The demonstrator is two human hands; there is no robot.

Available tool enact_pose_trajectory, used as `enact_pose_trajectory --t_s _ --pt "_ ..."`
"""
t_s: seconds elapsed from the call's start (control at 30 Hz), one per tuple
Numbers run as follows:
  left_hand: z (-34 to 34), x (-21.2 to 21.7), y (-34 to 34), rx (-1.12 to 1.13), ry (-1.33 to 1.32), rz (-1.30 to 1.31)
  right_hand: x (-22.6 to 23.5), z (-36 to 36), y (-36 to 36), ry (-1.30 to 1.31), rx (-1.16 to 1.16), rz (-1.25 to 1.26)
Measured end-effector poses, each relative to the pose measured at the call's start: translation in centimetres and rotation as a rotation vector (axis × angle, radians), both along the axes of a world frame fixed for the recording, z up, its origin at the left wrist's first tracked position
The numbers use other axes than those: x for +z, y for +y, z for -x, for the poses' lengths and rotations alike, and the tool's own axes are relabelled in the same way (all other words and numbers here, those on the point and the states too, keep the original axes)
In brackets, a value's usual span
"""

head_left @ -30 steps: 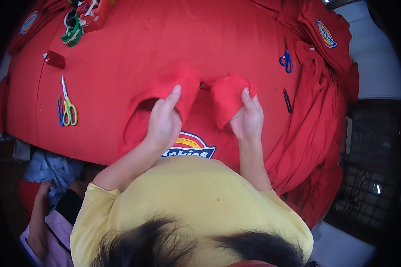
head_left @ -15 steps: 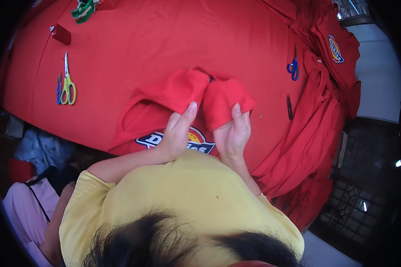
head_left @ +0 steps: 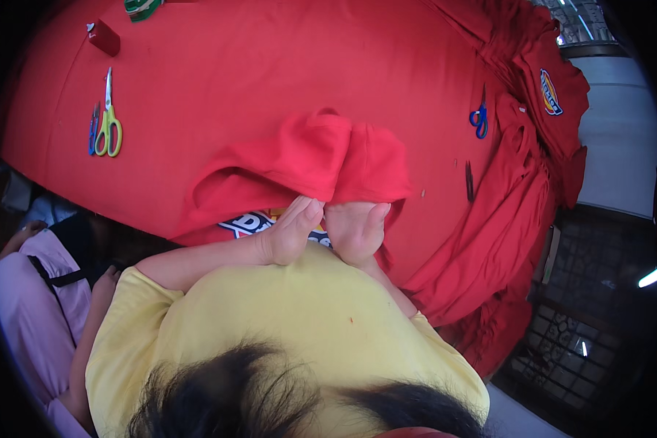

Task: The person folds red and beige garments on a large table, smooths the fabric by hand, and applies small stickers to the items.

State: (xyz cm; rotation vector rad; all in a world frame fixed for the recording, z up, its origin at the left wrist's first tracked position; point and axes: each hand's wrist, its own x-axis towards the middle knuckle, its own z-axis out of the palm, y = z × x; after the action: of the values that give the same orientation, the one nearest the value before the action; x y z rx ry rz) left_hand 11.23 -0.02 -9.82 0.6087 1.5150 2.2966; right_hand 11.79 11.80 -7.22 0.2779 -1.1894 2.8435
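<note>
A red garment (head_left: 306, 157) with a hood-like part lies bunched in front of me, a printed patch (head_left: 252, 223) partly showing beneath its near edge. My left hand (head_left: 292, 232) is at that edge, fingers stretched toward the cloth and thumb raised off it. Beside it, my right hand (head_left: 356, 228) is turned palm up, its thumb standing apart and its fingers slipped under the fabric, where they are hidden. Neither hand visibly pinches the cloth.
Yellow-handled scissors (head_left: 109, 131) and a small blue tool (head_left: 93, 131) lie at left, near a red box (head_left: 104, 38) and a green object (head_left: 140, 9). Blue scissors (head_left: 479, 120), a dark slim tool (head_left: 469, 181) and piled red garments (head_left: 489, 233) are at right. A person in pink (head_left: 33, 299) sits at lower left.
Both thumbs have come off the garment's edge, and my hands have drawn slightly toward me. The cloth has settled lower over my fingers. My view has shifted slightly.
</note>
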Motion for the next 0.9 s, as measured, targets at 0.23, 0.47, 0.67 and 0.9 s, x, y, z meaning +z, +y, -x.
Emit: enact_pose_trajectory --t_s 0.23,0.47,0.67,0.9 --pt "1.4 3.0 -1.0 -0.283 -0.056 0.014 0.0 -0.4 -0.2 -0.006 0.044 -0.309" --pt "2.3 2.7 -0.3 0.344 -0.662 -0.251 -0.3 1.2 2.6 -0.251 -0.155 0.008" --pt "7.5 -1.7 -14.8 0.772 0.040 0.486 -3.4 -0.5 16.0 -0.452 -0.615 -0.321" --pt "7.2 -3.0 -15.3 0.790 0.151 0.648 -5.0 -0.4 17.0 -0.339 -0.596 -0.312"
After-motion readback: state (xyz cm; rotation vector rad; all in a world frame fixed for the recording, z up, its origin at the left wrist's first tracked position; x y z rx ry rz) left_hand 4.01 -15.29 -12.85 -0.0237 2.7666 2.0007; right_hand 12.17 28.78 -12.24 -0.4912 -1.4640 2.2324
